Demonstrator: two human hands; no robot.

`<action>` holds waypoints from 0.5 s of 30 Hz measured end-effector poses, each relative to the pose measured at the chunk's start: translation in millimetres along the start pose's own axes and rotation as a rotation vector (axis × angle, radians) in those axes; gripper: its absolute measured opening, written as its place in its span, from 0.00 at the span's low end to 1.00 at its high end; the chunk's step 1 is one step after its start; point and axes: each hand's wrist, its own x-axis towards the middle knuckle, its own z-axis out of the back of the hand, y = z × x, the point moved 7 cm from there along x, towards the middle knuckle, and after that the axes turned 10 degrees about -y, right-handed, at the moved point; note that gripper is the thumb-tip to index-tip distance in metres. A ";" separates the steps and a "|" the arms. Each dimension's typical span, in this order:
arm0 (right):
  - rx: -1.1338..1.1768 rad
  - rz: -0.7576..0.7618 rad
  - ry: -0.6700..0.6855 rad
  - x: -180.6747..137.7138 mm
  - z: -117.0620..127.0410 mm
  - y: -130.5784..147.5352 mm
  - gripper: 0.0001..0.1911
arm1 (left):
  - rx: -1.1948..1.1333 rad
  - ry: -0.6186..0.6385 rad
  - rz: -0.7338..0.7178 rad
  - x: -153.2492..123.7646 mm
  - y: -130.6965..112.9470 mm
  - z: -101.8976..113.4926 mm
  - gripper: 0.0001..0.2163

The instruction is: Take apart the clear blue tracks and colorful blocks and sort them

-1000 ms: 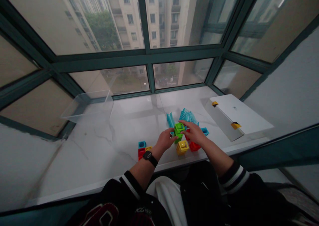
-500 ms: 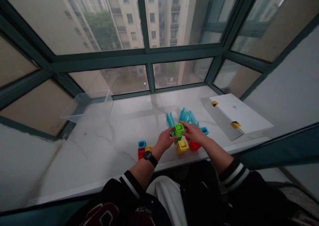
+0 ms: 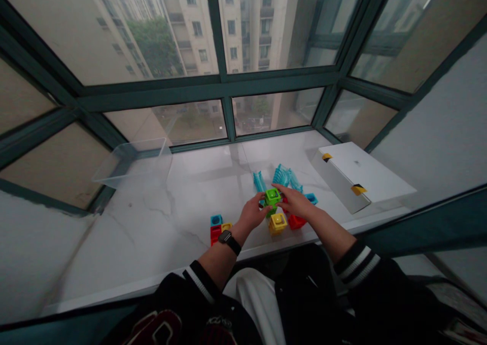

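Observation:
Between my two hands is a green toy block (image 3: 272,196) with a round opening in its top. My left hand (image 3: 252,213) grips its left side, and my right hand (image 3: 293,201) holds it from the right, fingers over the far edge. Just in front of it sits a yellow block (image 3: 277,223). A red block (image 3: 296,222) lies under my right wrist, with a blue block (image 3: 311,198) beyond it. Beside my left wrist a blue block (image 3: 216,220), a red block (image 3: 215,232) and a yellow block (image 3: 227,227) stand together, partly hidden by the wrist.
Translucent blue track pieces (image 3: 282,175) lie behind my hands. A clear plastic bin (image 3: 133,165) stands at the back left of the white marble sill (image 3: 182,193). On the right is a white box (image 3: 365,175) with yellow-and-black tabs. Green-framed windows close off the back.
Almost nothing differs. The whole view has shifted very slightly; both hands stay on the green block.

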 end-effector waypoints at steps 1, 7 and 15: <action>-0.003 0.000 0.001 0.0 -0.2 0.5 0.41 | -0.009 -0.001 0.005 0.5 -0.4 0.9 0.23; -0.032 0.001 -0.009 2.0 -2.0 -0.4 0.42 | -0.085 -0.110 0.042 -6.1 14.9 45.0 0.24; -0.073 -0.033 0.029 4.5 -1.5 1.0 0.42 | -0.109 -0.321 0.213 -74.9 89.9 148.2 0.20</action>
